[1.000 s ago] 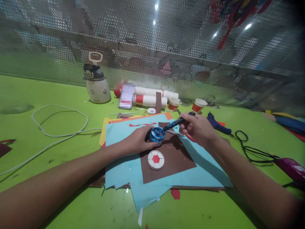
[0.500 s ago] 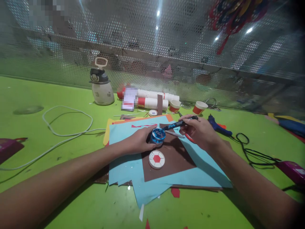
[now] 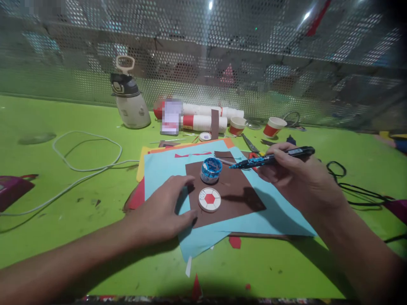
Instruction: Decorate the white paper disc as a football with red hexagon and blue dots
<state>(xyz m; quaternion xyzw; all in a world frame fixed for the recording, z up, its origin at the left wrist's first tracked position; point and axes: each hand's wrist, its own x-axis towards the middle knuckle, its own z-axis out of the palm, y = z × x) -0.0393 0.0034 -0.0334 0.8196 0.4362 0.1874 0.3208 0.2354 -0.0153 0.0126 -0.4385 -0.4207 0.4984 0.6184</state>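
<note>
My right hand (image 3: pixel 291 173) grips a black permanent marker (image 3: pixel 270 159), its blue-stained tip pointing left above the brown paper (image 3: pixel 235 195). My left hand (image 3: pixel 168 203) is open, thumb and fingers apart, just left of a white disc (image 3: pixel 210 200) with a red hexagon and dark lines. Blue dots mark one section of the disc. Behind the disc stands a small open jar (image 3: pixel 211 171) smeared with blue paint. Disc and jar both rest on the brown paper, which lies over light blue sheets (image 3: pixel 165 169).
At the back are a bottle (image 3: pixel 132 103), stacked paper cups (image 3: pixel 205 123) and two single cups, one a red-and-white cup (image 3: pixel 275 127). A white cable (image 3: pixel 85 169) loops at left; black cords (image 3: pixel 352 195) lie at right. Red paper scraps (image 3: pixel 234 242) lie near the front.
My left hand has let go of the paint jar and moved down-left beside the disc. My right hand has drawn the marker out of the jar, to the right.
</note>
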